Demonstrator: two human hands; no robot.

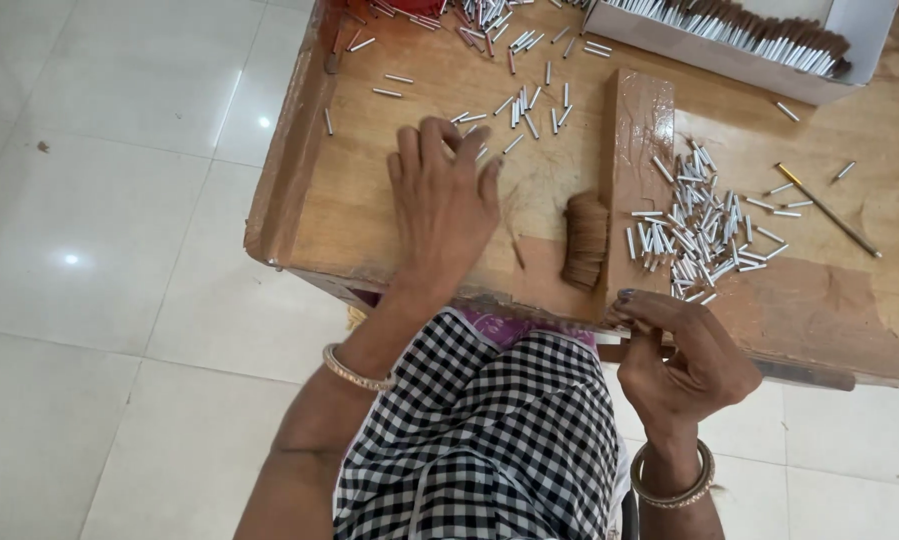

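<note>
Wooden counter fills the view, its raised rim running along the edge. At the far corner, a white cardboard box lies packed with brown-tipped sticks. Left hand is flat on the wood, fingers spread wide just short of scattered small silver tubes. Right hand sits at the near edge, fingers pinched narrow; what they hold, can't tell. More tubes heaped beside a brown bundle.

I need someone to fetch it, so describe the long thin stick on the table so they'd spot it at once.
Start at the wooden table and go to its right side, past the heap of short silver tubes. The thin stick lies slanted there alone: far longer than any tube, dark, with a yellowish upper end.
</note>
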